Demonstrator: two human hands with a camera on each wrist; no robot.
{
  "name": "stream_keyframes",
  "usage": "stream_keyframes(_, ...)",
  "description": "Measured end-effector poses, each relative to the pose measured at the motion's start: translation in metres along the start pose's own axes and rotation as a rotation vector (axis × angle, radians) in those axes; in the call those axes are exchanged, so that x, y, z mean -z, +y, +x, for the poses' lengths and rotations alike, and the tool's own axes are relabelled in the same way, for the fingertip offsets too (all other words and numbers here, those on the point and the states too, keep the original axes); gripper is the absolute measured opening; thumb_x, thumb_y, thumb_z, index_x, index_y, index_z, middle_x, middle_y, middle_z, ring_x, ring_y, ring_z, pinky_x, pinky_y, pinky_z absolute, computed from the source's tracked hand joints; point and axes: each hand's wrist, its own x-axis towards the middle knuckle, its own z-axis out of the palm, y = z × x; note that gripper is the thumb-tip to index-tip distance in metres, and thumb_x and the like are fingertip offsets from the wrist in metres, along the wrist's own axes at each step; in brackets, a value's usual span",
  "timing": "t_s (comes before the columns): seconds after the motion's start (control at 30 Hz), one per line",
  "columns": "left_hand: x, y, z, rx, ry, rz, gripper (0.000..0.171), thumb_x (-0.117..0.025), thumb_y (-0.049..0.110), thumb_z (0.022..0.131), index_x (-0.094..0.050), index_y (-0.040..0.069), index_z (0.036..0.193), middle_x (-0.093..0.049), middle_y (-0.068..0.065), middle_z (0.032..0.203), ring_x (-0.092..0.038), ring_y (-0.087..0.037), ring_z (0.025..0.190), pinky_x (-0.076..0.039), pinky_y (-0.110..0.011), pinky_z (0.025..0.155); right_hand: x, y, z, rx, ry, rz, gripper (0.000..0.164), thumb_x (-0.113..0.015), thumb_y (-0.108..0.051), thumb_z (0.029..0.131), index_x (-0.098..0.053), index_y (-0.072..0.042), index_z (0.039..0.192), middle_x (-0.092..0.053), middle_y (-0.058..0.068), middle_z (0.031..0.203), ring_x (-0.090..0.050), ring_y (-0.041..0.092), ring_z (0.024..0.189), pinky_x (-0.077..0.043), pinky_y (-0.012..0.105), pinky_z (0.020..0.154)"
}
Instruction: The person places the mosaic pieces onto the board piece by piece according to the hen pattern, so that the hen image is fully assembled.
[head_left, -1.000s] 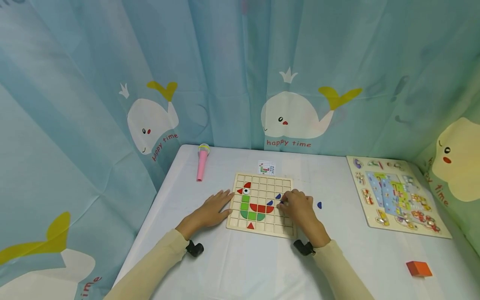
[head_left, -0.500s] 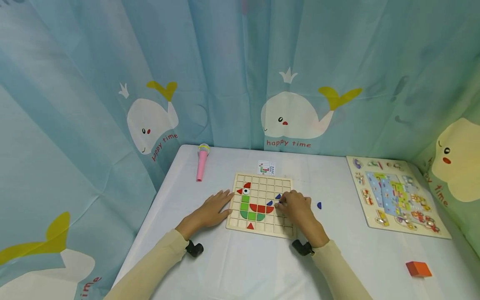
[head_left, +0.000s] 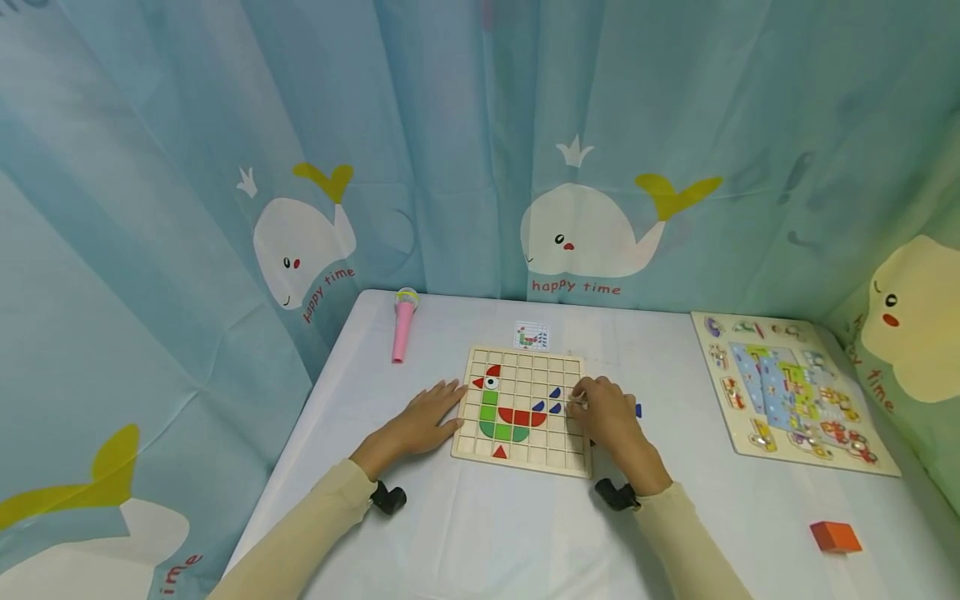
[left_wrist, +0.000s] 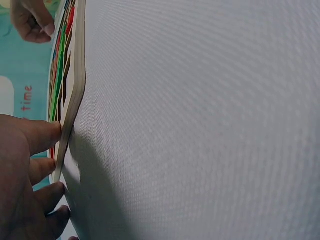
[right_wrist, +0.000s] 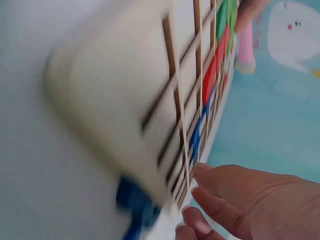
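Note:
A wooden grid board [head_left: 555, 458] lies on the table, with red, green and blue pieces forming a bird. Three blue pieces [head_left: 555, 408] sit in its cells right of the red row [head_left: 522, 417]. My left hand [head_left: 420, 419] rests at the board's left edge, fingers spread; the left wrist view shows its fingertips on the rim. Over the board's right edge is my right hand [head_left: 606, 415], its fingers slightly bent and nothing visible in them. Another blue piece [head_left: 639, 411] lies beyond that hand, partly hidden. In the right wrist view, blue pieces [right_wrist: 134, 202] show beside the board's rim.
Behind the board lies a small picture card [head_left: 531, 336]. A pink toy microphone [head_left: 403, 327] is at the back left. At the right are a picture puzzle board [head_left: 795, 396] and an orange block [head_left: 836, 537]. A whale-print curtain [head_left: 450, 167] hangs behind the table.
My right hand has let go of a blue piece, now seen in a cell, and moved right to the board's edge. The left hand has stayed in place.

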Motion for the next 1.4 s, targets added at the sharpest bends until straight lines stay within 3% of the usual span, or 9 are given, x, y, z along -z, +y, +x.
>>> stream_keyframes(0.23,-0.001,-0.002,-0.001,0.003,0.001,-0.014,0.066,-0.053,0.039,0.111,-0.029,0.018,0.169,-0.026,-0.008,0.175,-0.017,-0.031,0.164,-0.016,-0.055,0.132,0.03,0.037,-0.003,-0.114,-0.083,-0.034,0.043,-0.069,-0.013,0.1,-0.058,0.006,0.136,-0.058,0.034,0.129,-0.059,0.048,0.113,-0.043,0.067,0.094)
stream_keyframes(0.43,-0.001,-0.002,-0.001,0.011,0.001,-0.006,0.066,-0.053,0.04,0.111,-0.028,0.019,0.169,-0.025,-0.007,0.175,-0.016,-0.03,0.164,-0.016,-0.055,0.132,0.047,0.067,-0.007,-0.197,-0.142,-0.021,0.049,-0.07,-0.018,0.1,-0.053,0.014,0.133,-0.056,0.038,0.126,-0.058,0.05,0.109,-0.046,0.067,0.094)
stream_keyframes(0.57,-0.001,-0.002,-0.001,0.019,0.003,0.0,0.067,-0.052,0.041,0.111,-0.027,0.02,0.169,-0.024,-0.005,0.176,-0.016,-0.029,0.164,-0.015,-0.054,0.132,0.046,0.078,-0.005,-0.19,-0.146,0.022,0.043,-0.07,-0.015,0.1,-0.055,0.016,0.126,-0.058,0.038,0.12,-0.059,0.047,0.103,-0.052,0.061,0.09)
stream_keyframes(0.73,-0.001,-0.003,-0.001,0.018,0.006,0.0,0.067,-0.052,0.041,0.111,-0.028,0.02,0.169,-0.025,-0.005,0.175,-0.017,-0.029,0.164,-0.016,-0.054,0.132,0.037,0.084,-0.004,-0.067,-0.092,0.035,0.024,-0.066,-0.001,0.097,-0.062,0.01,0.118,-0.06,0.034,0.112,-0.062,0.044,0.098,-0.054,0.057,0.084)
stream_keyframes(0.83,-0.001,-0.004,-0.001,0.018,0.003,0.001,0.067,-0.052,0.042,0.111,-0.027,0.02,0.169,-0.024,-0.005,0.175,-0.017,-0.029,0.164,-0.016,-0.054,0.132,0.033,0.083,-0.003,-0.033,-0.07,0.045,0.023,-0.065,0.002,0.097,-0.064,0.007,0.119,-0.056,0.035,0.116,-0.062,0.045,0.1,-0.054,0.057,0.084)
stream_keyframes(1.0,-0.001,-0.004,0.0,0.009,0.0,0.006,0.066,-0.051,0.042,0.111,-0.027,0.02,0.169,-0.024,-0.006,0.175,-0.017,-0.029,0.164,-0.017,-0.055,0.132,0.03,0.084,-0.002,-0.048,-0.039,0.064,0.024,-0.069,-0.007,0.098,-0.064,0.007,0.116,-0.056,0.032,0.112,-0.06,0.04,0.095,-0.053,0.056,0.083)
stream_keyframes(1.17,0.0,-0.003,0.0,0.012,-0.004,0.007,0.067,-0.051,0.043,0.111,-0.026,0.021,0.17,-0.024,-0.005,0.176,-0.016,-0.029,0.164,-0.016,-0.054,0.132,0.031,0.085,-0.002,-0.029,-0.04,0.064,0.02,-0.068,-0.003,0.098,-0.065,0.007,0.115,-0.057,0.033,0.112,-0.06,0.039,0.094,-0.053,0.055,0.081)
stream_keyframes(1.3,0.0,-0.003,0.0,-0.003,-0.001,0.006,0.066,-0.051,0.041,0.111,-0.028,0.019,0.169,-0.025,-0.007,0.175,-0.017,-0.03,0.164,-0.017,-0.054,0.132,0.032,0.085,-0.004,-0.124,-0.045,0.081,0.033,-0.071,-0.013,0.099,-0.061,0.01,0.12,-0.056,0.034,0.115,-0.058,0.041,0.097,-0.053,0.057,0.084)
stream_keyframes(1.4,0.0,-0.003,0.001,-0.013,0.002,0.008,0.065,-0.05,0.039,0.111,-0.029,0.017,0.169,-0.026,-0.009,0.175,-0.018,-0.031,0.163,-0.018,-0.054,0.132,0.033,0.087,-0.004,-0.16,-0.029,0.083,0.034,-0.072,-0.015,0.098,-0.061,0.013,0.115,-0.059,0.032,0.109,-0.058,0.04,0.094,-0.052,0.056,0.083)
